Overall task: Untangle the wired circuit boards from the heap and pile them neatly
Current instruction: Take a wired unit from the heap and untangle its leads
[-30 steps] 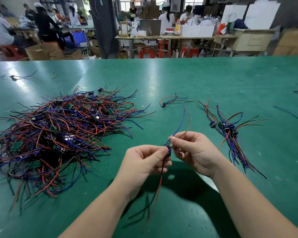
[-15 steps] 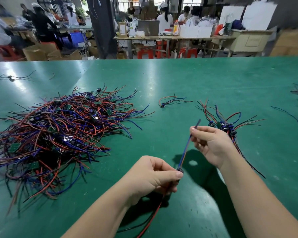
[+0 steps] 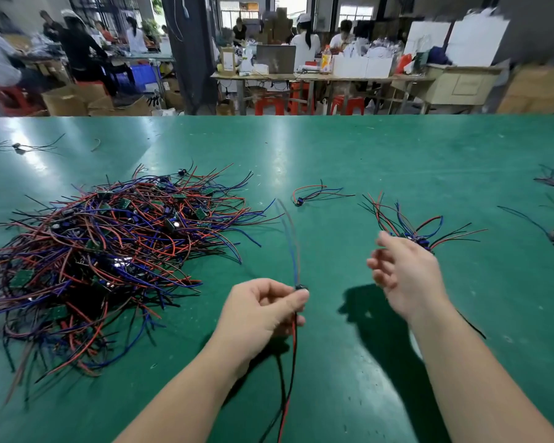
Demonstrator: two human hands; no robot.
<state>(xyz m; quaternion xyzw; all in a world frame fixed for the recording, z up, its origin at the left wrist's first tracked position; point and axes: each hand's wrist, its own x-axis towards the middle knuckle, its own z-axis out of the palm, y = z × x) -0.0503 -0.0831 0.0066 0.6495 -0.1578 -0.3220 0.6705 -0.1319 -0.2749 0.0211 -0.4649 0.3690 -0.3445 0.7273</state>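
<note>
One wired circuit board [image 3: 299, 287] was pinched between thumb and forefinger of the left hand [image 3: 263, 311], held above the green table [image 3: 333, 148] in the near middle. Held so, its blue and red wires stood up toward the far side and its red and black ones hung free of other strands. The right hand [image 3: 403, 276], blurred, was released, its fingers loose and holding nothing, just near the sorted pile [image 3: 411, 233] on the right, probably the board's destination. The tangled heap [image 3: 109, 244] lay well apart on the left, and a lone wired board [image 3: 299, 202] lay farther off.
</note>
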